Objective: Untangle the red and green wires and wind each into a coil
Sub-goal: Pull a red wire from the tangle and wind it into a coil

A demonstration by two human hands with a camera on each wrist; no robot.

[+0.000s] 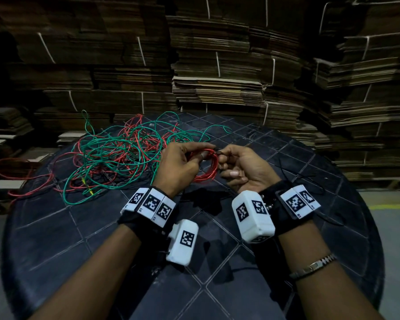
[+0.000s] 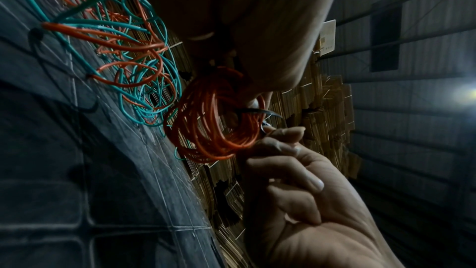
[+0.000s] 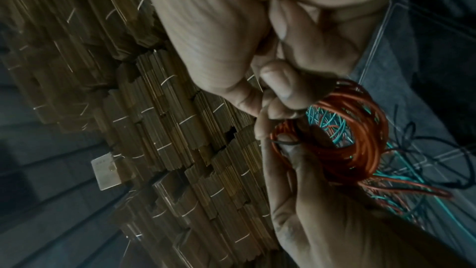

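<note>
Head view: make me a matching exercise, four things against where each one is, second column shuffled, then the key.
Things:
1. red coil
2. green wire
3. cardboard stacks
4. bracelet

Places:
A. behind the table
B. on the right forearm
C. held between the left hand and right hand
D. loose on the table, tangled with red wire

Pairs: 1-C, 2-D, 3-A, 4-B

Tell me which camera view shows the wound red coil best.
The left wrist view: the red coil fills the middle, its turns distinct. The right wrist view shows it partly behind fingers. The head view shows it small between both hands.
</note>
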